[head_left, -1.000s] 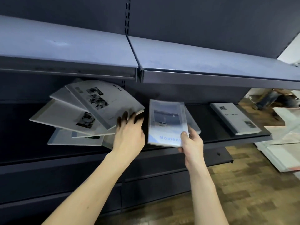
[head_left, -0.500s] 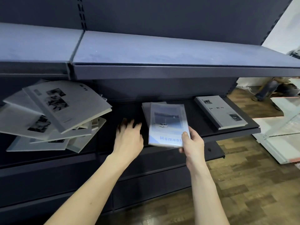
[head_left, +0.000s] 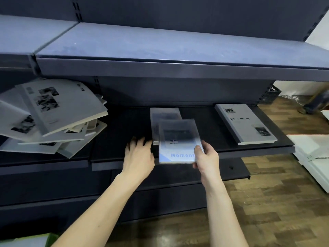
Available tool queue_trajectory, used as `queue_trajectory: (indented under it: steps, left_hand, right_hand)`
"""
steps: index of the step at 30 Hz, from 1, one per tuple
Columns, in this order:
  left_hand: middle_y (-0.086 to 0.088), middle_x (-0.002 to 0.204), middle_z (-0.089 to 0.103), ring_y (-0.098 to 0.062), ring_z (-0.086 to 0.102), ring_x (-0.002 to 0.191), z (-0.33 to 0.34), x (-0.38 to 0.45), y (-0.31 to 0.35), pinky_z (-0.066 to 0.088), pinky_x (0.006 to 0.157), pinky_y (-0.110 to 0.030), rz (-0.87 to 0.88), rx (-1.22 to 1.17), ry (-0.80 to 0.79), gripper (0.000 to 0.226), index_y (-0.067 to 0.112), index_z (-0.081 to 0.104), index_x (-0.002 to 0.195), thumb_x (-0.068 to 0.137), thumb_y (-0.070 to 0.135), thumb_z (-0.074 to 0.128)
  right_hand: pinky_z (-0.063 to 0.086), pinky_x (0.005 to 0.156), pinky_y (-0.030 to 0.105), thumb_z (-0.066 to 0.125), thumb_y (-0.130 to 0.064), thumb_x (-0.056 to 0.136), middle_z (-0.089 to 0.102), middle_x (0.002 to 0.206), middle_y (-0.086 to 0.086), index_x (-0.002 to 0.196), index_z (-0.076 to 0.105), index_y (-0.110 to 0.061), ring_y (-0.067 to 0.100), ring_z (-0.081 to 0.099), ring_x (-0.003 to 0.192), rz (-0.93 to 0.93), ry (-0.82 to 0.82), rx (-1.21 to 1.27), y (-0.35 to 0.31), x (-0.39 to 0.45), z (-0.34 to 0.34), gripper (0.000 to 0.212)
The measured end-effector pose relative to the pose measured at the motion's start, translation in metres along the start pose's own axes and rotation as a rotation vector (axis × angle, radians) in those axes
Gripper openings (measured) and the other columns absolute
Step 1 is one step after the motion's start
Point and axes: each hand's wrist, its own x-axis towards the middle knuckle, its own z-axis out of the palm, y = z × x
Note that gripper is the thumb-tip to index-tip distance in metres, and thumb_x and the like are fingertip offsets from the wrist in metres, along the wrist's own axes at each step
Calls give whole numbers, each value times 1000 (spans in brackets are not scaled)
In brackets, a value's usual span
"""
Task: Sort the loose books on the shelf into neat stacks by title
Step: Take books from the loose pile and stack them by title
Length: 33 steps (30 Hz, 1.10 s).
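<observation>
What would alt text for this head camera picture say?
A person's right hand grips a pale blue paperback book titled "Moment" over a dark metal shelf, the left hand open beside it. A messy pile of grey books lies left.

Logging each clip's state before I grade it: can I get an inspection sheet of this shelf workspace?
Surface: dark middle shelf, bare between the piles.
Job's things: loose grey books fanned crookedly at left; "Moment" book lying partly over a small stack of similar covers; one grey book flat at right.
Clutter: white panels on the wooden floor.
Hands: right hand grips the "Moment" book at its lower right corner, thumb on the cover; left hand rests open on the shelf beside the stack.
Cables: white cord on the floor, far right.
Surroundings: empty upper shelf; dark crate behind.
</observation>
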Motion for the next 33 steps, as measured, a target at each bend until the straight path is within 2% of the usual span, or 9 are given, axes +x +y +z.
queue_trajectory:
  steps: [6,12,15,18,21,23,27,30,33]
  left_hand:
    - [-6,154,32,-33,19,145,3,7,-1,20,117,-46,-37,2,-5,50,21,41,145,95,20,46]
    - [-6,155,30,-35,19,145,4,34,-7,23,117,-48,-53,-10,-28,53,24,36,148,96,19,43]
    - [-6,156,29,-34,18,145,9,52,-8,22,117,-48,-62,-16,-56,51,24,34,149,98,22,41]
    - [-3,157,26,-32,15,147,13,66,-8,18,119,-47,-63,-44,-71,50,23,32,149,100,23,39]
    - [-1,158,23,-32,12,147,14,78,-9,16,119,-46,-71,-95,-93,50,25,29,150,101,24,37]
    - [-1,158,23,-32,11,148,15,85,-10,15,120,-46,-77,-108,-107,48,25,31,149,101,25,37]
    - [-2,156,26,-31,13,147,16,96,-9,16,120,-46,-108,-102,-123,46,22,35,147,101,24,37]
    - [-3,155,30,-32,18,145,14,105,-7,19,119,-46,-126,-99,-114,46,21,37,146,100,23,39]
    - [-4,153,32,-32,21,145,14,111,-3,21,118,-47,-142,-93,-128,46,20,39,144,99,24,43]
  right_hand:
    - [46,49,25,43,-20,104,68,92,-1,128,59,-15,11,48,51,23,-75,-61,1,19,13,30]
    - [50,53,24,43,-21,101,72,97,10,113,64,-16,19,63,74,36,-155,-106,-5,40,22,24]
    - [52,55,22,45,-12,97,71,106,3,124,61,-17,19,67,87,22,-179,-117,-8,55,24,32]
    - [54,69,26,53,-5,91,68,109,-5,132,54,-23,12,65,93,-23,-210,-149,-9,63,27,45]
    - [46,68,7,58,0,89,59,111,-9,145,44,-19,4,57,93,-65,-217,-199,-3,66,31,60]
    - [43,65,1,59,0,90,56,123,-2,149,40,-15,10,55,101,-81,-194,-229,2,70,36,63]
    - [39,96,21,61,-9,94,43,148,8,153,34,-16,26,50,130,-111,-122,-308,11,83,47,65]
    - [34,102,24,60,-15,97,38,150,10,155,29,-14,29,42,136,-178,-96,-422,13,94,58,66]
    - [30,111,38,59,-24,98,42,147,12,154,30,-13,34,36,134,-242,-86,-607,14,107,64,65]
